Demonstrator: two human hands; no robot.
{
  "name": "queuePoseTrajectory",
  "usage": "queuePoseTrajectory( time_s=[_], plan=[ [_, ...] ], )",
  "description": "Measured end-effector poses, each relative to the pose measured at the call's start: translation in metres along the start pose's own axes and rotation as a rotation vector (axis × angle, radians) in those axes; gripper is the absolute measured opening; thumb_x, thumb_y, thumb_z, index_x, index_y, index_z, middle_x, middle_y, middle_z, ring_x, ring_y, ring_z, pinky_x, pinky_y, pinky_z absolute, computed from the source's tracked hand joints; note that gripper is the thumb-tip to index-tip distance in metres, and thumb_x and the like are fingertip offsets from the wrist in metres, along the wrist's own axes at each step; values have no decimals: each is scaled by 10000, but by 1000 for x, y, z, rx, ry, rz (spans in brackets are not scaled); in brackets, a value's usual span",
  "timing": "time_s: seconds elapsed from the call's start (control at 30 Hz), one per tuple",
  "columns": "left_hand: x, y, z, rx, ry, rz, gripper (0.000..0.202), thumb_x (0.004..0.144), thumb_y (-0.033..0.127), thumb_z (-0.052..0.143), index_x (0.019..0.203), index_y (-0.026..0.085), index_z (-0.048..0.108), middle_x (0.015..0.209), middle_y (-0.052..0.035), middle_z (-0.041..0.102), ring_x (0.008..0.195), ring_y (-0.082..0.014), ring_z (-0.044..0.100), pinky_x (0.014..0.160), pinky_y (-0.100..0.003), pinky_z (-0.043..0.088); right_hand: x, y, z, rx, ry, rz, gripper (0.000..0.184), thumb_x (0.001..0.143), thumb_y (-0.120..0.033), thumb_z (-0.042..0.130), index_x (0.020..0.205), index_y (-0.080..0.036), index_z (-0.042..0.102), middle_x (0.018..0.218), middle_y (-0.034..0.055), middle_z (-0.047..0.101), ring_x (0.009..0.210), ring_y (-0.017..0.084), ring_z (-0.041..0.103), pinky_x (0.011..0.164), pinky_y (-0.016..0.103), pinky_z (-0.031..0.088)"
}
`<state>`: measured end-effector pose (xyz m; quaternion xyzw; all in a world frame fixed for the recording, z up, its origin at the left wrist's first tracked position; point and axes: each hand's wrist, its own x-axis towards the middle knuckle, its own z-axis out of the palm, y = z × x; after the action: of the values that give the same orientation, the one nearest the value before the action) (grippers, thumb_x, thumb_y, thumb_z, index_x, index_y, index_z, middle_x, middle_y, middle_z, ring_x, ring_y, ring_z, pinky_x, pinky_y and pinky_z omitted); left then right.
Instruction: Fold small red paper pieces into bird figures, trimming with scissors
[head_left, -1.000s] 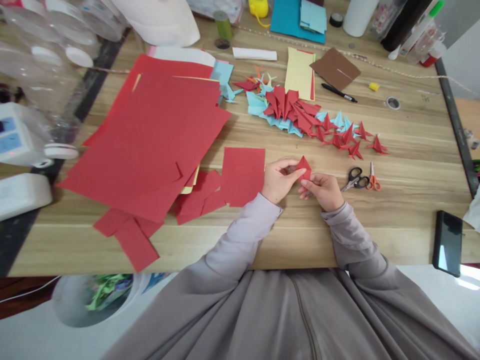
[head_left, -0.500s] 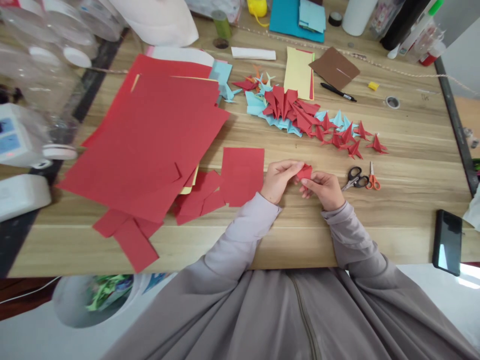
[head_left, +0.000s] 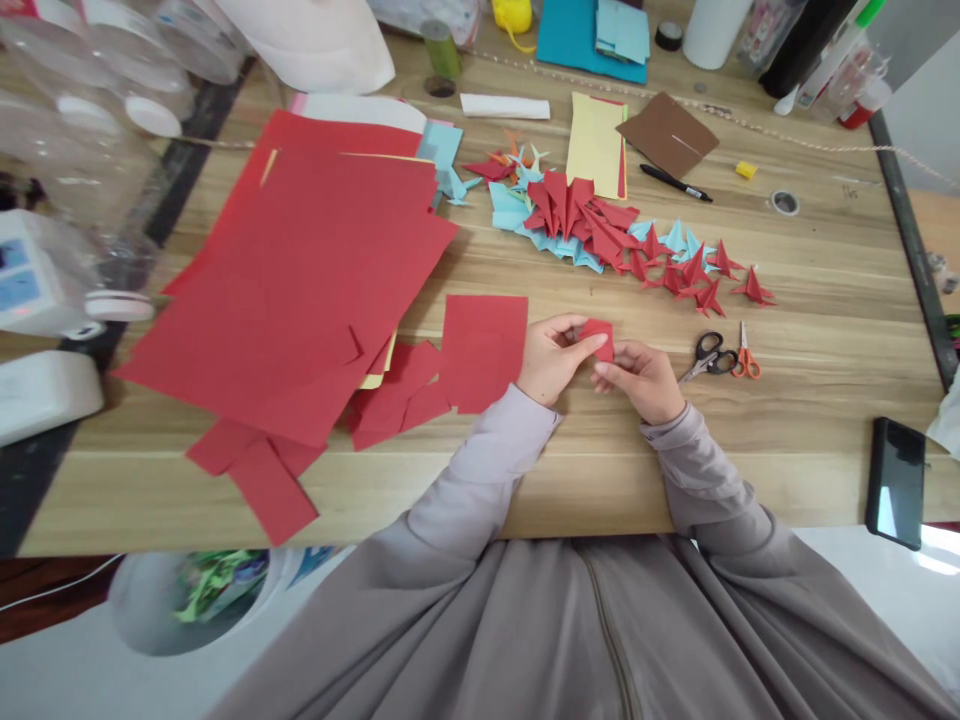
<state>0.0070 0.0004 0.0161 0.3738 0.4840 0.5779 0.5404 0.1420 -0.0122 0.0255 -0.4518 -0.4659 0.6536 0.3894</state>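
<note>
A small folded red paper (head_left: 598,333) is held between my two hands above the table. My left hand (head_left: 553,360) pinches it from the left, thumb across its face and fingers behind. At its lower right edge my right hand (head_left: 646,380) grips it between thumb and fingers. Left of my hands lies a stack of red paper squares (head_left: 484,350). Folded red paper cranes (head_left: 694,268) and light blue ones (head_left: 677,238) sit in a row beyond my hands, next to narrow folded red pieces (head_left: 566,205).
Large red sheets (head_left: 300,270) cover the left side, with red offcuts (head_left: 270,490) near the front edge. Black scissors (head_left: 709,357) and orange scissors (head_left: 745,360) lie right of my hands. A phone (head_left: 895,485) rests at the right front edge. Behind are a pen (head_left: 676,184) and brown paper (head_left: 669,136).
The folded red paper has turned in my fingers and shows a flatter, broader face. My left thumb now lies across it, and both hands have shifted slightly left.
</note>
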Motion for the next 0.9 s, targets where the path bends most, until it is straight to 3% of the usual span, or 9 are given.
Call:
queuePoseTrajectory(
  time_s=[0.1, 0.23, 0.37, 0.53, 0.77, 0.9],
  plan=[
    [0, -1, 0, -37, -35, -35, 246, 571, 282, 806, 763, 156, 717, 660, -2, 659, 567, -98, 552, 563, -250, 459, 1, 1, -2, -63, 147, -53, 402, 622, -536, 753, 745, -167, 650, 559, 2, 659, 450, 104, 571, 469, 247, 484],
    [-1, -2, 0, -84, -112, -60, 257, 569, 302, 812, 753, 156, 708, 670, 1, 658, 567, -104, 564, 558, -260, 467, 2, -1, -7, -73, 319, -149, 359, 639, -518, 756, 679, -181, 639, 521, -10, 624, 421, 92, 519, 431, 238, 432],
    [-3, 1, 1, -59, -153, -42, 256, 578, 332, 814, 729, 157, 704, 667, -1, 667, 580, -106, 583, 603, -270, 487, 3, 0, -11, -101, 407, -230, 326, 640, -495, 764, 660, -189, 652, 494, -38, 568, 433, 83, 476, 441, 239, 401],
    [-3, 3, 1, 13, -119, 40, 195, 608, 326, 800, 674, 163, 716, 677, -18, 693, 629, -116, 606, 655, -268, 497, 5, 4, -13, -148, 356, -407, 184, 642, -367, 799, 671, -210, 707, 681, -4, 647, 654, 120, 582, 607, 270, 461],
    [-2, 6, -3, 52, -220, 114, 136, 667, 299, 764, 754, 196, 751, 790, -34, 717, 750, -141, 636, 706, -278, 500, 3, 3, -10, -116, 286, -443, 105, 645, -305, 806, 676, -235, 734, 683, -1, 672, 666, 138, 602, 650, 305, 475],
    [-2, 7, -5, 62, -253, 142, 106, 673, 263, 761, 757, 199, 752, 771, -28, 697, 728, -128, 615, 681, -263, 479, 2, 1, -10, -154, 274, -431, 115, 652, -324, 800, 670, -231, 734, 687, 8, 678, 673, 146, 606, 660, 318, 486]
  ],
)
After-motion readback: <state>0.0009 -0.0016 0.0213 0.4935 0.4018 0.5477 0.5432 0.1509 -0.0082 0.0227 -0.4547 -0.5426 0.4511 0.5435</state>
